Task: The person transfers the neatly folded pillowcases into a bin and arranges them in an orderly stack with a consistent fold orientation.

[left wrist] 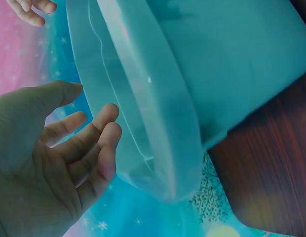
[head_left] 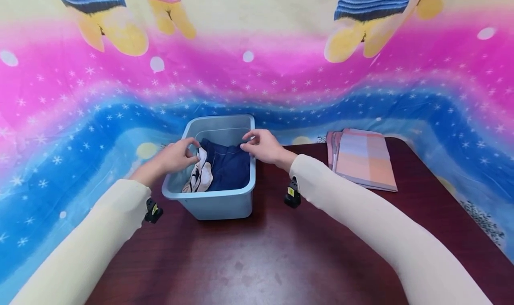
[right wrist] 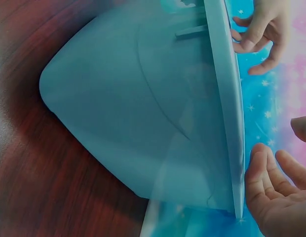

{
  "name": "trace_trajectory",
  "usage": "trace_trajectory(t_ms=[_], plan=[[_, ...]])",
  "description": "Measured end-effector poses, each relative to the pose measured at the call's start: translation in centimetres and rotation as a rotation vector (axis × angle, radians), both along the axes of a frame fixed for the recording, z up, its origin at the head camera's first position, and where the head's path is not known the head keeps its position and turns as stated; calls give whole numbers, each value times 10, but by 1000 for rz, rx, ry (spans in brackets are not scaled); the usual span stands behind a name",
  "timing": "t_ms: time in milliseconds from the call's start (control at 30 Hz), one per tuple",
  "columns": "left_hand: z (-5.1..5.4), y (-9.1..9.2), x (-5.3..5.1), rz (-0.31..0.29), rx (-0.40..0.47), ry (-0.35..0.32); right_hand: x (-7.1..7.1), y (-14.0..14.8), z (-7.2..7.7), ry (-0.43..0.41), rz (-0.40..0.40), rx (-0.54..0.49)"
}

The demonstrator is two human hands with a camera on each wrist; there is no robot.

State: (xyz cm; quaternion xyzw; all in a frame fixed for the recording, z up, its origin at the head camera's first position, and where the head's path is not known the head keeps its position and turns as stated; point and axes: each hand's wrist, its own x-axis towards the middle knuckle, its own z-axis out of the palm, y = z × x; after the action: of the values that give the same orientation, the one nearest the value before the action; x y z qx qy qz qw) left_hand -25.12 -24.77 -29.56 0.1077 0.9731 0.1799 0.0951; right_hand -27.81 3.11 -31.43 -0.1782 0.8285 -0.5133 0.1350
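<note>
A light blue plastic bin (head_left: 218, 202) holds a dark navy folded garment (head_left: 230, 169) and a cream cloth with dark markings (head_left: 203, 175). Over the bin's left side hovers my left hand (head_left: 178, 155), fingers loosely bent. My right hand (head_left: 265, 148) is above the right rim, its fingertips near the navy garment. In the left wrist view the left hand (left wrist: 69, 148) has bare space between thumb and fingers, beside the bin's rim (left wrist: 158, 108). The right wrist view shows the right hand (right wrist: 279, 187) likewise holding nothing, close to the rim (right wrist: 229, 108).
On the dark wooden table (head_left: 257, 260), a folded pink, orange and grey checked cloth (head_left: 363, 160) lies to the right of the bin. A printed pink and blue cloth backdrop (head_left: 281, 77) hangs behind and around the table.
</note>
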Motion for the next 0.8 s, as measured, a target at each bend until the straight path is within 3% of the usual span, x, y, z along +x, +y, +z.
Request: trace_trajectory(t_ms=[367, 800], plan=[[-2, 13, 13, -17, 91, 48, 12, 19, 2, 51, 37, -21], [-7, 26, 31, -31, 168, 109, 24, 47, -7, 123, 64, -24]])
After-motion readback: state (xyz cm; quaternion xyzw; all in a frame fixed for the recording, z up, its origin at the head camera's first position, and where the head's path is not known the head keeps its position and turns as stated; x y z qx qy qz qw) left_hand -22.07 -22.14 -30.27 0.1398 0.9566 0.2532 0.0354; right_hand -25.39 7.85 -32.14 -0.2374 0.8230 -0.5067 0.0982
